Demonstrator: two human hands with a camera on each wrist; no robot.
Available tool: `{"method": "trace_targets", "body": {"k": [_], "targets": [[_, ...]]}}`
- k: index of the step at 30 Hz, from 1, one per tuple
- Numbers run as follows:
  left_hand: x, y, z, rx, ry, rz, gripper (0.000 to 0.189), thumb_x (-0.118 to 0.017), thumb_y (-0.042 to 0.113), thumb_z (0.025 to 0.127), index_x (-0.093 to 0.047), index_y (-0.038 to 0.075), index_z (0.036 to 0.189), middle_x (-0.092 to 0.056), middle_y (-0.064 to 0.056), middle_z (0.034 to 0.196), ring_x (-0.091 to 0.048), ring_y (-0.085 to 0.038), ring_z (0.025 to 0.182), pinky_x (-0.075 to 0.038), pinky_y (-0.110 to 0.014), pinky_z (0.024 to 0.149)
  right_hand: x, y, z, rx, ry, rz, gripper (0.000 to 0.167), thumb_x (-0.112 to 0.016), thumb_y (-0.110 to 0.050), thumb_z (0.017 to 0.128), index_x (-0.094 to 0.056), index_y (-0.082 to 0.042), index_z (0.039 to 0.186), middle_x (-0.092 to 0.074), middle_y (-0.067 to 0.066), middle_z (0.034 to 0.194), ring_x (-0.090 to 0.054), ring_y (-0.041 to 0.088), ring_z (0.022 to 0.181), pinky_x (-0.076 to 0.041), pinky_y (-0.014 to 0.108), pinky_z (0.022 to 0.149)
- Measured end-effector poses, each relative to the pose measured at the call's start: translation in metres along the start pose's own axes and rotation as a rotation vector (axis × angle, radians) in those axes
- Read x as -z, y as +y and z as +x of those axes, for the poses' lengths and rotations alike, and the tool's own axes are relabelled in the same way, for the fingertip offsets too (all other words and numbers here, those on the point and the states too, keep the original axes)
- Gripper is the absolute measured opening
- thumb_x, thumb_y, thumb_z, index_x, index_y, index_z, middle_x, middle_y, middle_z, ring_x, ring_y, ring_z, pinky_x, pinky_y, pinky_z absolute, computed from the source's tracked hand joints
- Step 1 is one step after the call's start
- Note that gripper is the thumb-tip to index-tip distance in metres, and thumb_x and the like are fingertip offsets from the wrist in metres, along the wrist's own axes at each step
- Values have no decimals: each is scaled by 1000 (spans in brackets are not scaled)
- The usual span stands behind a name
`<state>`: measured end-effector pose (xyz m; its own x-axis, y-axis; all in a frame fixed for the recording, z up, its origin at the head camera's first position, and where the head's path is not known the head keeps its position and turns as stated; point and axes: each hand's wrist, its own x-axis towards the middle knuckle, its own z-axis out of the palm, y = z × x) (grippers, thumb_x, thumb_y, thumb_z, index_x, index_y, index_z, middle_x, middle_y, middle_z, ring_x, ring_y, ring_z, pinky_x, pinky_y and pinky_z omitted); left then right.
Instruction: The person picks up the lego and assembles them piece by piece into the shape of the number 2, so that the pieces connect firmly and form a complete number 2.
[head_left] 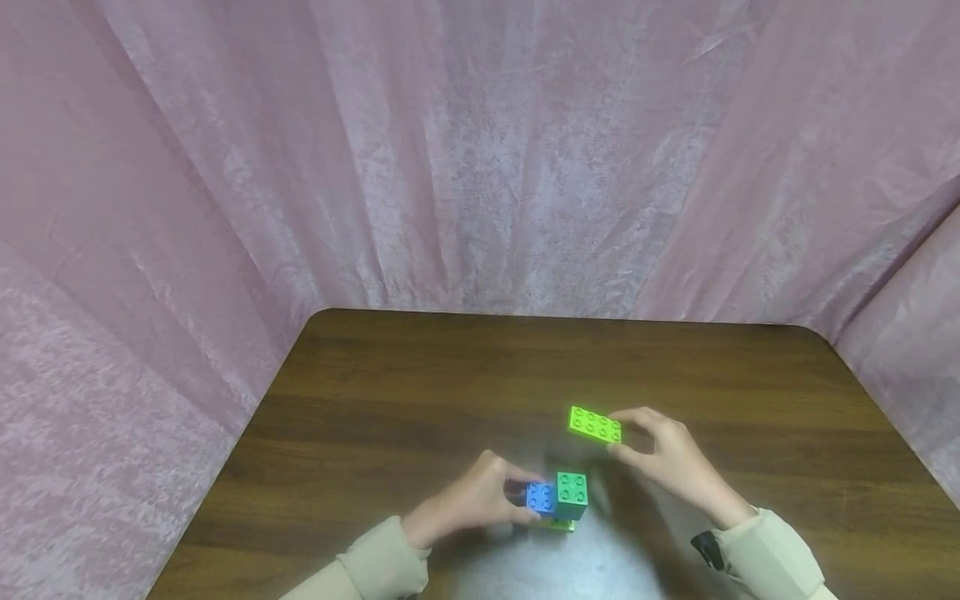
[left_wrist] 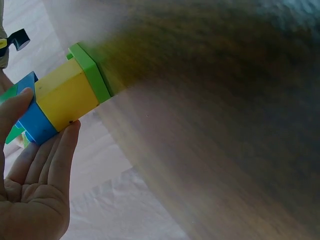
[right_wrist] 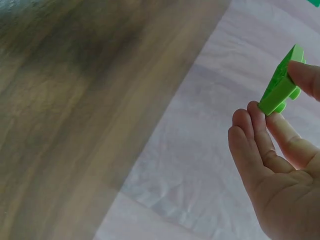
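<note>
A stack of toy building bricks stands on the table near its front. A green brick (head_left: 572, 493) tops it, with a blue brick (head_left: 540, 498) just below. In the left wrist view a yellow brick (left_wrist: 67, 95) and a flat light-green brick (left_wrist: 92, 72) make up its lower layers. My left hand (head_left: 480, 496) pinches the blue brick between thumb and fingers from the left. Up and to the right of the stack, my right hand (head_left: 678, 458) grips one end of a flat lime-green brick (head_left: 595, 425), studs up, thumb on one long side and fingertips on the other.
The brown wooden table (head_left: 420, 358) has rounded far corners. Pink curtains (head_left: 480, 167) hang behind it and at both sides. A black wrist device (head_left: 708, 550) sits at the right sleeve cuff.
</note>
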<state>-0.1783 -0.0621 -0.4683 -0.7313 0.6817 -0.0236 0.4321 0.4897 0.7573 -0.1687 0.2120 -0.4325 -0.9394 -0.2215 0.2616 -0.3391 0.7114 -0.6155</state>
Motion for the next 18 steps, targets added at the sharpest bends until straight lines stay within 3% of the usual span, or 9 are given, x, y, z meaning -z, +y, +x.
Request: {"method": "trace_targets", "body": {"k": [13, 18], "targets": [[0, -2, 1, -18, 10, 3, 40, -83, 15, 74, -72, 5, 111, -76, -10, 101, -69, 0, 80, -54, -8, 69, -3, -28, -9, 168, 61, 4, 32, -80, -13, 76, -71, -9, 106, -74, -1, 101, -69, 20, 93, -59, 37, 82], [-1, -2, 1, -3, 22, -16, 39, -84, 14, 72, -72, 0, 107, -77, -13, 93, -65, 2, 69, -53, -9, 61, -4, -40, -14, 217, 57, 26, 33, -81, -14, 76, -71, -11, 107, -74, -4, 102, -70, 15, 92, -59, 34, 80]]}}
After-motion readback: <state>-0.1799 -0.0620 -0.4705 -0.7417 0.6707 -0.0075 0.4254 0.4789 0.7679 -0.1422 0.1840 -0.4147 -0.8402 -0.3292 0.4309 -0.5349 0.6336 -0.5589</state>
